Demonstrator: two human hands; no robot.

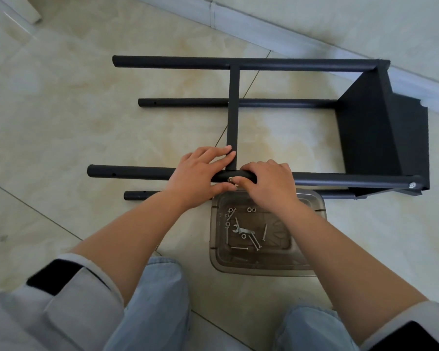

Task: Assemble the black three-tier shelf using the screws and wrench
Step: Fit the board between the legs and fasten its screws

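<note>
1. Your shelf lies on its side on the floor, four black poles running left to right. That puts the bolt holes on the near pole facing you, where both hands can reach them

2. One tier is already fixed at the right end, with a bolt head showing at its near corner. The middle tier stands edge-on across the poles, and it looks like the joint you are working on now

3. Your left hand wraps the near pole just left of that tier, fingers lying up against the tier's edge. I judge this keeps pole and tier lined up so the holes meet

4. Your right hand curls over the pole on the other side, its fingertips pinching a small silver screw at the pole's front. It seems you are starting it by hand, before any tool is needed

5. The wrench lies unused in the clear tray just below your hands, among loose screws and nuts. Keeping the tray close beside the joint means spares are within reach

6. The left ends of the poles are bare, holes open, so a third tier is not yet fitted
</note>
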